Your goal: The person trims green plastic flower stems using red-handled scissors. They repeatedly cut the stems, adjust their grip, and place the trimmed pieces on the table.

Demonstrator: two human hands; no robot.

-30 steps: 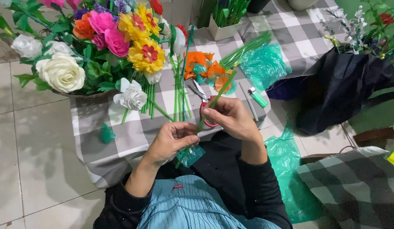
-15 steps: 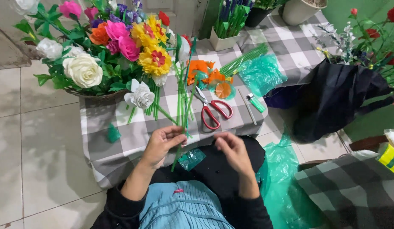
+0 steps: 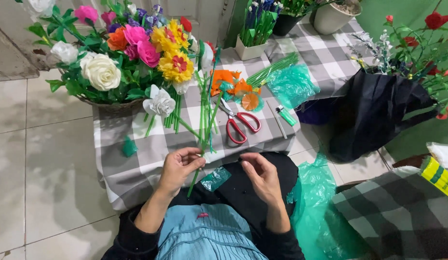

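- Left hand (image 3: pixel 178 166) pinches a thin green stem (image 3: pixel 203 139) w/ thumb and fingers curled round it.
- Stem is long, straight and plain green. It slants up from the lap, through the fingers, onto the checked cloth (image 3: pixel 137 168).
- Its top end gets lost in a bunch of other green stems (image 3: pixel 204 103), so can't tell where it stops.
- Right hand (image 3: pixel 262 175) is loose and half open, palm up, over the lap. It holds nothing.
- A small green plastic bit (image 3: pixel 215 178) lies on the dark lap between both hands, just beside the stem's low end.
- Red scissors (image 3: pixel 238 126) lie on the cloth near the right hand, not touching it.
- Basket of paper flowers (image 3: pixel 132 53) sits at the back left; basket itself is mostly hidden by leaves.
- Orange bits (image 3: pixel 236 86) are too crumpled to make out.
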